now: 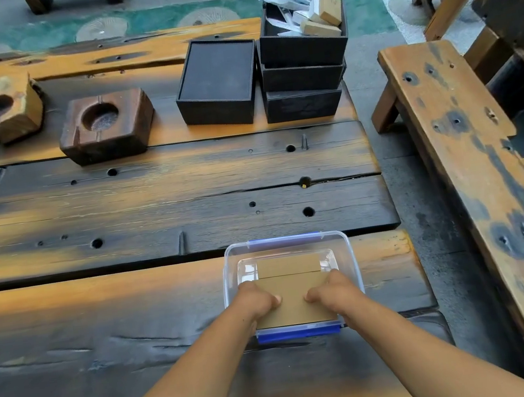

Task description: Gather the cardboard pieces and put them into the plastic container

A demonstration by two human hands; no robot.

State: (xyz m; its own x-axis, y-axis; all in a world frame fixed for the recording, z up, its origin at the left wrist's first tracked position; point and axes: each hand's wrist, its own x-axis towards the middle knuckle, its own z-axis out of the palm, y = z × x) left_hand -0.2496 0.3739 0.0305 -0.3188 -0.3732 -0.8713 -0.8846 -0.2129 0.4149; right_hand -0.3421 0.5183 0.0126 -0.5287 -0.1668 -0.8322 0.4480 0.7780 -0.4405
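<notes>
Two wooden ashtray blocks (1,108) (106,125) sit at upper left on a scorched plank desk (151,187); black boxes (216,82) (302,75) stand upper centre, a weathered bench (472,168) at right.

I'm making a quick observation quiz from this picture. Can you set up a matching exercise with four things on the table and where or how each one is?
Things
1. cardboard piece
2. dark wooden ashtray
3. open black box
4. top box of the black stack

States or places
A. empty, just left of the stack
B. stuffed with small cartons and white wrapping
C. held by both hands, the left hand and the right hand, in the clear plastic container
D. far left part of the table, beside a paler wooden block

Pairs: 1-C, 2-D, 3-A, 4-B
</notes>
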